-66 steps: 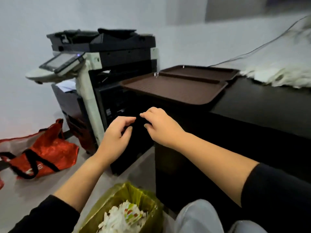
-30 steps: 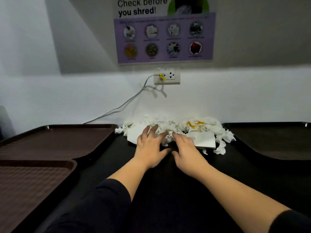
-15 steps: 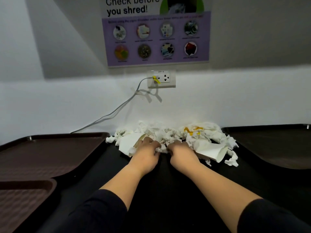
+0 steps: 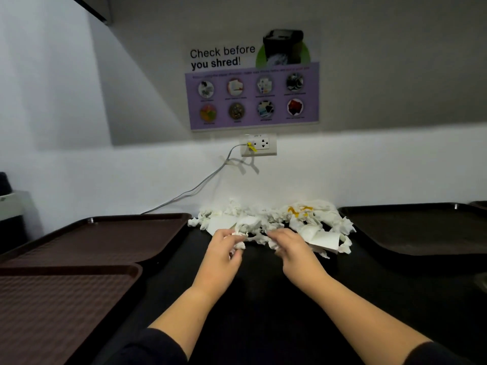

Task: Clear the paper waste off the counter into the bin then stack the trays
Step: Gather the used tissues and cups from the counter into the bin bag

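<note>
Paper waste (image 4: 279,222) lies heaped on the black bench (image 4: 263,299) against the wall, between brown trays (image 4: 105,241). Left hand (image 4: 224,255) and right hand (image 4: 292,252) sit at its near edge, each grip curled around crumpled white shreds.

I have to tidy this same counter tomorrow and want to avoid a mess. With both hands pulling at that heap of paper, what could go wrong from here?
The paper waste is loose shreds and crumpled pieces, so what the left hand and right hand lift will probably shed bits onto the black counter. Shreds may land in the brown tray or the dark tray beside the pile. The grey cable runs close behind it and could get snagged.
</note>
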